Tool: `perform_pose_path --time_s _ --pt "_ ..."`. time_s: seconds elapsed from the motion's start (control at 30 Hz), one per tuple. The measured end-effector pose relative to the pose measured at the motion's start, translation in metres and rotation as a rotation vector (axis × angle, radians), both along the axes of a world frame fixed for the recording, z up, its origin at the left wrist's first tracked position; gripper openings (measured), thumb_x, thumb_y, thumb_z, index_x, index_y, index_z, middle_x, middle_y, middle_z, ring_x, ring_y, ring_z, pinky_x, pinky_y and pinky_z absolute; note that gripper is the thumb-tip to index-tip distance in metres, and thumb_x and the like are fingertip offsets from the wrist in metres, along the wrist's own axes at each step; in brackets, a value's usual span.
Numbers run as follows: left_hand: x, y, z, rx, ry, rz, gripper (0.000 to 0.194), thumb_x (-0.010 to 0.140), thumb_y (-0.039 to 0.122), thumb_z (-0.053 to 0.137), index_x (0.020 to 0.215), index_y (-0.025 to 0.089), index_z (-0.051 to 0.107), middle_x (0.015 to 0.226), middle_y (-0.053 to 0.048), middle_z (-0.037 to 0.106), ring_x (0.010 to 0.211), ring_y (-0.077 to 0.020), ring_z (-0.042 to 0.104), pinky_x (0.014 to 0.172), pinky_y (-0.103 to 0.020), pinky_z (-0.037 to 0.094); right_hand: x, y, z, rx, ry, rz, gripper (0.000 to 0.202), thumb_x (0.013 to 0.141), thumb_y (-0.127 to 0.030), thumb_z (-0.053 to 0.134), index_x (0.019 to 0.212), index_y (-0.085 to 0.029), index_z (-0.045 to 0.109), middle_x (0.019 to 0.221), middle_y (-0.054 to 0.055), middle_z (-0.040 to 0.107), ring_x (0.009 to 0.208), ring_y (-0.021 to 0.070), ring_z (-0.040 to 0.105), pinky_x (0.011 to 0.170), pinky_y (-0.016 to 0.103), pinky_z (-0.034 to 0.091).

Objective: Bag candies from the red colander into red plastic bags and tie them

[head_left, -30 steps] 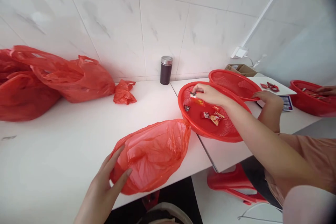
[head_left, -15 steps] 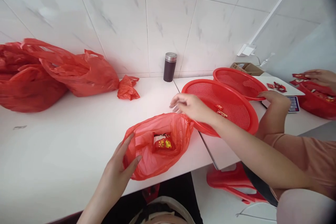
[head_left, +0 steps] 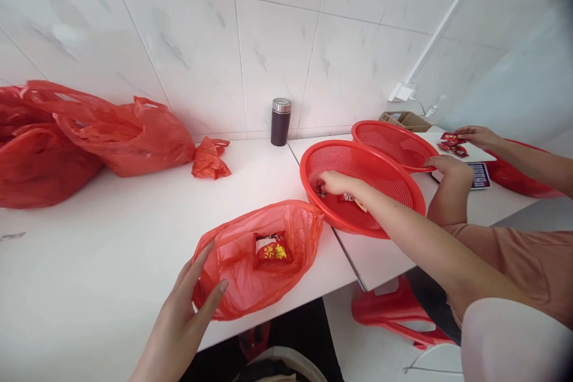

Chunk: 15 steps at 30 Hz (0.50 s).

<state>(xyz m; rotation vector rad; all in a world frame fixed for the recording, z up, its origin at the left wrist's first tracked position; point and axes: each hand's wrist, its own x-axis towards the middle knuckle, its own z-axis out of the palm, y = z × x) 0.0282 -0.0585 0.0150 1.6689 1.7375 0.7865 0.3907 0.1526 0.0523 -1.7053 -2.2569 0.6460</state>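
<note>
The left hand [head_left: 190,292], thumb and fingers apart, is at the left rim of an open, translucent red plastic bag [head_left: 242,286] holding a red packet with yellow lettering [head_left: 271,248]. A co-worker's hand [head_left: 333,182] reaches into a round, perforated red plastic basket [head_left: 389,185] among small wrapped pieces [head_left: 348,197].

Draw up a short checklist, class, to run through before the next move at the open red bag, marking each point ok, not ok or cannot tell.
1. Mouth of the red bag spread open: ok.
2. Left hand at the bag's near-left edge: ok.
3. Snack packet lying inside the bag: ok.
4. Nearer basket free of the co-worker's hand: not ok, it is reaching inside.
5. What that hand is gripping, if anything: cannot tell.
6. Flask upright, away from the bag: ok.
</note>
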Motion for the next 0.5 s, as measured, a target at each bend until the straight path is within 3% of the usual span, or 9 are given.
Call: perform_pose_path --time_s 0.17,0.27,0.33,0.4,0.5 --pt "0.000 0.003 -0.003 -0.009 -0.018 0.018 0.062 0.088 0.057 0.049 0.147 0.041 0.034 0.149 0.000 0.046 0.133 -0.0279 0.046 0.103 -0.044 0.045 0.003 -0.001 0.040 -0.073 0.191 -0.067 0.027 0.086 -0.005 0.041 0.103 -0.016 0.059 0.100 0.009 0.071 0.074 0.0125 0.069 0.069 0.025 0.056" --pt "0.003 0.006 -0.004 -0.026 -0.083 0.038 0.063 0.087 0.057 0.051 0.147 0.040 0.035 0.150 0.000 0.045 0.138 -0.0282 0.041 0.106 -0.045 0.043 -0.018 -0.026 0.058 -0.105 0.390 -0.022 0.019 0.087 -0.010 0.047 0.099 -0.017 0.060 0.094 0.006 0.071 0.070 0.0114 0.067 0.067 0.024 0.055" --pt "0.006 0.007 -0.002 -0.039 -0.135 0.052 0.065 0.087 0.057 0.052 0.147 0.038 0.036 0.151 -0.001 0.044 0.140 -0.0281 0.038 0.109 -0.045 0.039 -0.041 -0.048 0.062 -0.172 0.449 0.078 0.020 0.087 -0.014 0.050 0.104 -0.018 0.061 0.096 0.005 0.071 0.067 0.0111 0.066 0.064 0.024 0.054" --pt "0.009 0.007 0.001 -0.048 -0.176 0.064 0.066 0.087 0.056 0.053 0.148 0.036 0.035 0.152 -0.003 0.044 0.141 -0.0279 0.036 0.112 -0.046 0.035 -0.061 -0.066 0.062 -0.215 0.414 0.161 0.030 0.089 -0.017 0.051 0.117 -0.022 0.059 0.113 0.006 0.068 0.067 0.0106 0.067 0.063 0.025 0.054" --pt "0.012 0.007 0.005 -0.038 -0.228 0.066 0.068 0.087 0.053 0.055 0.149 0.034 0.034 0.153 -0.004 0.042 0.142 -0.0273 0.034 0.115 -0.045 0.032 -0.067 -0.070 0.060 -0.048 0.259 0.140 0.039 0.090 -0.021 0.051 0.127 -0.031 0.055 0.131 0.005 0.060 0.076 0.0124 0.068 0.074 0.029 0.054"
